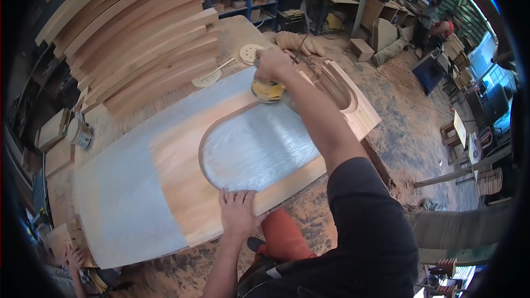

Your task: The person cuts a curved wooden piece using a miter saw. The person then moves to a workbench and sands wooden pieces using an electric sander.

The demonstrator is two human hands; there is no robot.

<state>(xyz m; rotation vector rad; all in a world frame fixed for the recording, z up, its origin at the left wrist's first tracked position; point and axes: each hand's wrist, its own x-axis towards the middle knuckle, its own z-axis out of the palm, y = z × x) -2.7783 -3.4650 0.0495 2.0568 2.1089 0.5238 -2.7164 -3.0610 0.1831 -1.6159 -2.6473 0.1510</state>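
My right hand (274,65) grips a yellow orbital sander (268,91), whose pad sits on the far side of a pale wooden frame (179,168) with a rounded opening. The opening shows a shiny grey surface (254,146). My left hand (237,209) lies on the frame's near edge, fingers stretched toward the opening. The frame rests on a long workbench top, and a grey panel section (121,201) extends to the left. Beyond the sander lies a round sanding disc (251,53) with holes; a second disc (206,79) is partly covered.
Curved wooden boards (149,38) are stacked high at the back left. A small tub (80,133) stands on the left. Curved wooden pieces (353,96) lie at the right end. Another person's hand (73,257) shows at lower left; a person (441,28) bends far back. Sawdust covers the floor.
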